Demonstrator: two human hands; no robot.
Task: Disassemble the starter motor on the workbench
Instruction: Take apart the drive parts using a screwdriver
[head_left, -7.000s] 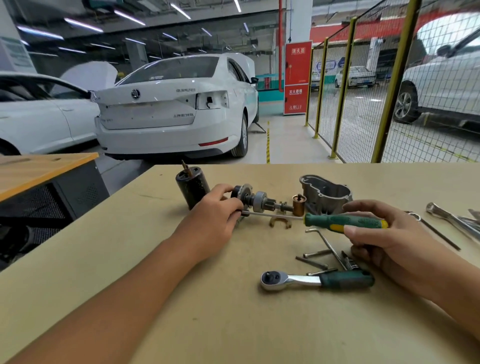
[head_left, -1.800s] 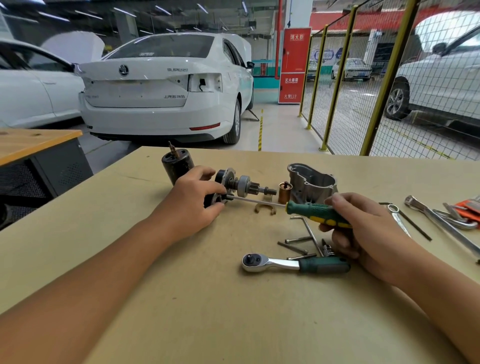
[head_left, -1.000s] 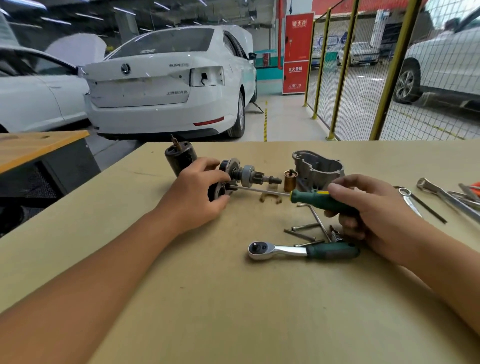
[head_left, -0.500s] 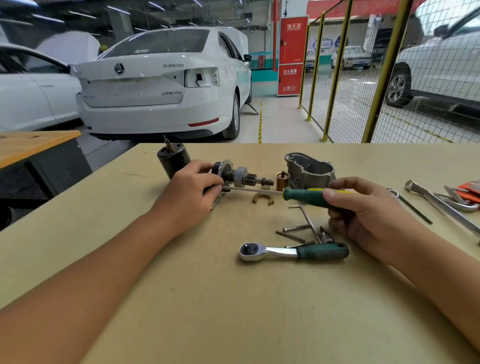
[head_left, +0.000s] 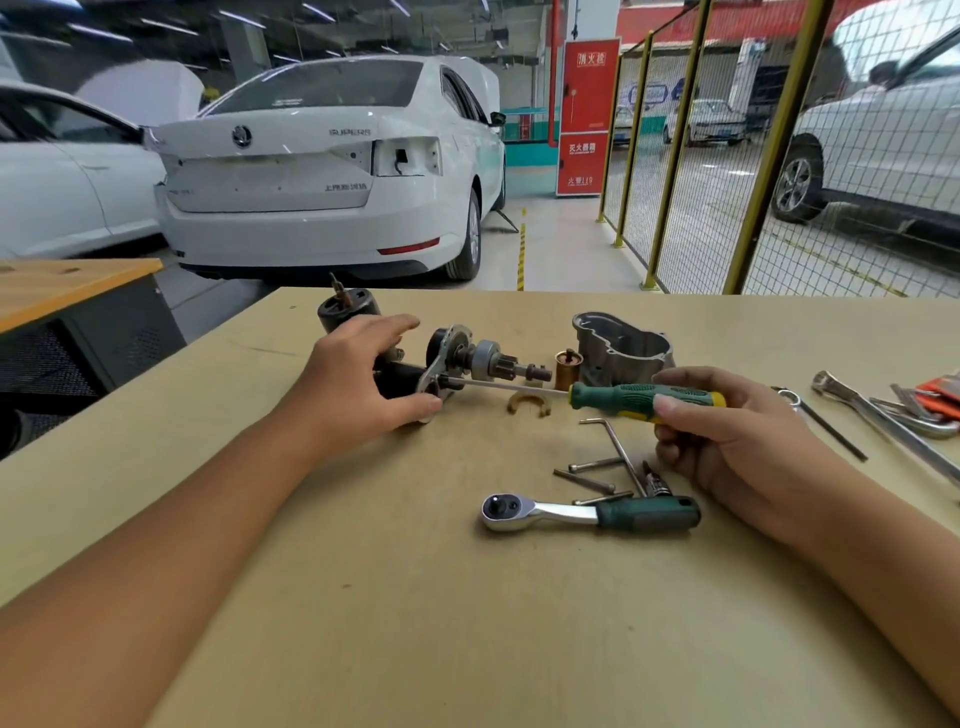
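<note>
The starter motor's shaft assembly (head_left: 478, 358), with its plate and pinion gear, lies on the workbench (head_left: 415, 597). My left hand (head_left: 358, 384) grips its dark left end, thumb under the plate. My right hand (head_left: 727, 441) holds a green-handled screwdriver (head_left: 639, 400), whose tip meets the plate at its lower edge. The black motor body (head_left: 345, 309) stands behind my left hand. A grey aluminium housing (head_left: 623, 348), a copper sleeve (head_left: 566, 369) and a brown fork piece (head_left: 529, 402) lie to the right of the assembly.
A ratchet wrench (head_left: 587, 513) with a green grip lies near the front, with a hex key (head_left: 618, 452) and loose bolts (head_left: 584, 480) behind it. Wrenches and pliers (head_left: 893, 415) lie at the right edge. Beyond the bench stand a white car (head_left: 322, 171) and a mesh fence (head_left: 727, 156).
Both hands keep their hold and the screwdriver stays at the plate. My left index finger has lifted and stretched out above the assembly. The view shifted slightly.
</note>
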